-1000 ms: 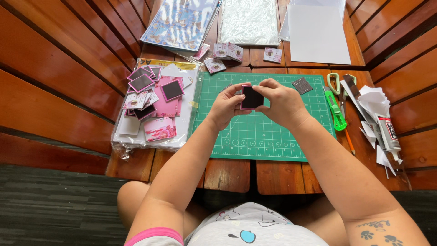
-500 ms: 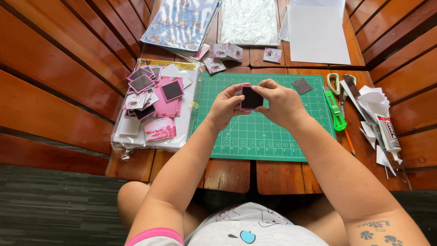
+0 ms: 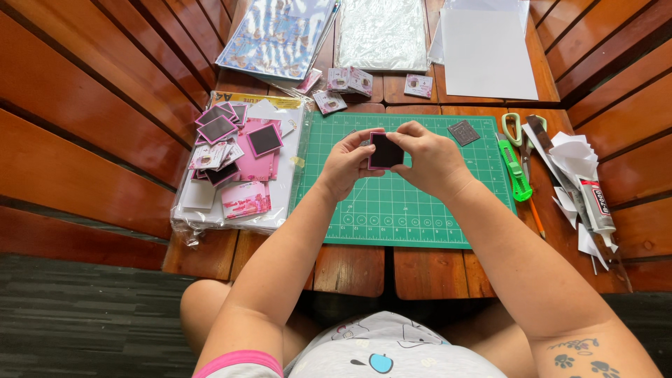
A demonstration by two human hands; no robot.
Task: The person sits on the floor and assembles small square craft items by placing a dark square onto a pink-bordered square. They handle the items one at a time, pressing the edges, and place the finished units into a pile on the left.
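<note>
Both hands hold one small square card (image 3: 386,150), black in the middle with a pink border, above the green cutting mat (image 3: 413,217). My left hand (image 3: 344,166) pinches its left edge and my right hand (image 3: 430,159) grips its right side and top. A dark grey square piece (image 3: 464,132) lies on the mat just right of my right hand.
Left of the mat a plastic sleeve holds several pink and black squares (image 3: 234,150). On the right lie a green utility knife (image 3: 515,168), scissors (image 3: 516,126), white paper scraps (image 3: 572,155) and a glue tube (image 3: 596,203). White sheets (image 3: 486,52), a clear bag (image 3: 381,31) and printed sheets (image 3: 280,31) lie beyond.
The hands and the card have stayed almost in place above the mat; the fingers shift slightly along the card's edges.
</note>
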